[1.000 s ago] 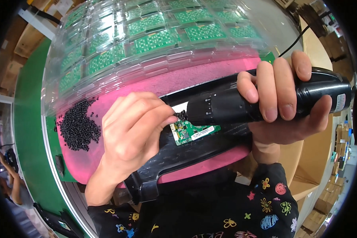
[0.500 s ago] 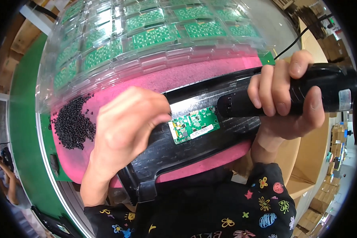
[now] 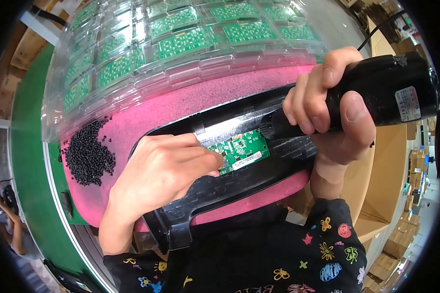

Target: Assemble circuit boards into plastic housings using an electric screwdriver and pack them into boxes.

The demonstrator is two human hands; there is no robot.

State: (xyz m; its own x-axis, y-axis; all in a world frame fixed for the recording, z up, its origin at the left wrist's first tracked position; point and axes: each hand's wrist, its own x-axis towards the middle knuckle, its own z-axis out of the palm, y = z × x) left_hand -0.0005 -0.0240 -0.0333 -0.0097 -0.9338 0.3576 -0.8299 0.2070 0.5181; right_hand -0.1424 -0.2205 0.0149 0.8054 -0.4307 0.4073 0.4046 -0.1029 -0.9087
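Note:
A green circuit board (image 3: 249,146) with a white label lies in a long black plastic housing (image 3: 200,190). My left hand (image 3: 166,168) is over the board's left end, fingers pressed together at its edge; whatever they pinch is hidden beneath them. In my right hand (image 3: 327,102) is a thick black electric screwdriver (image 3: 381,93), held tilted with its nose down by the board's right end. The contact point at the nose cannot be made out. Left of the housing, small black screws (image 3: 88,154) are heaped on a pink mat (image 3: 181,110).
Beyond the mat, stacked clear plastic trays (image 3: 190,61) hold several green boards. A green table surface (image 3: 32,146) runs along the left. A cardboard box (image 3: 376,195) stands at the right, and a black cable (image 3: 376,34) hangs behind the tool.
My left hand has lowered onto the board's left end, covering part of it. My right hand and the screwdriver have shifted left, the tool tilting more steeply.

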